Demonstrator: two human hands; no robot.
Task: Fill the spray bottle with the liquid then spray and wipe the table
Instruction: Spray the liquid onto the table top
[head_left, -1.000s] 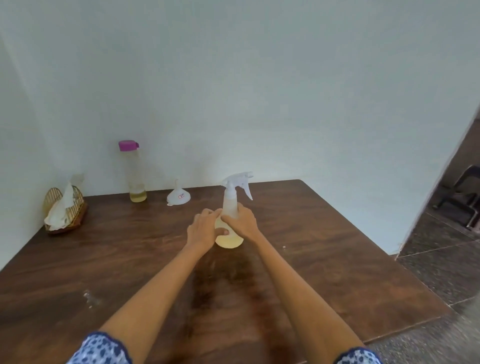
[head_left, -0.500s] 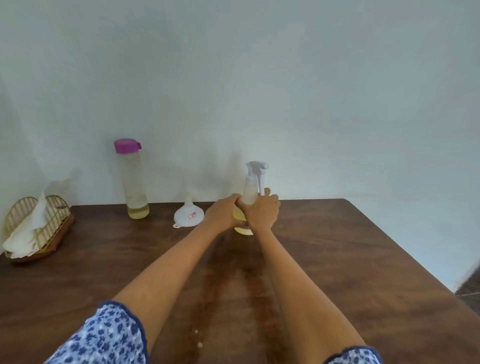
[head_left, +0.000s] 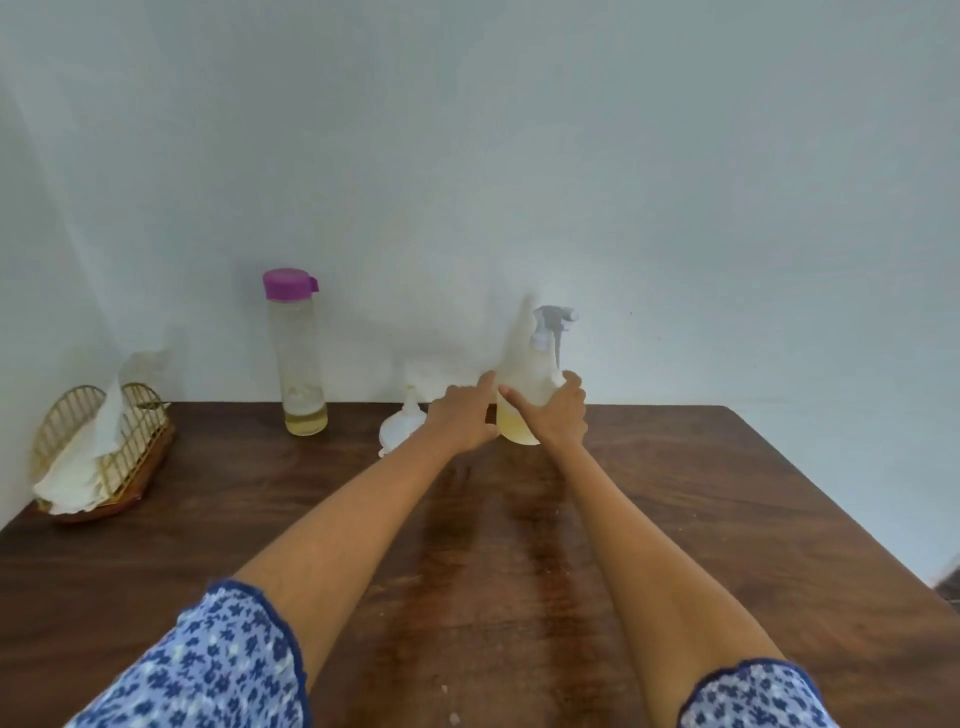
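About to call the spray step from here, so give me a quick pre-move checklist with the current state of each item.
1. Spray bottle holds liquid: ok, yellowish in the lower part.
2. Trigger head fitted: ok; tightness cannot tell.
3. Right hand grips the bottle: ok.
4. Left hand off the bottle: not ok, fingertips at its side.
5. Funnel out of the bottle: ok, on the table.
6. Wipes in the wire holder: ok.

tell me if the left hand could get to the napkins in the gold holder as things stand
Probably yes. The left hand only rests against the spray bottle, which the right hand holds, so it could let go. The bare table between it and the napkins shows nothing in the way.
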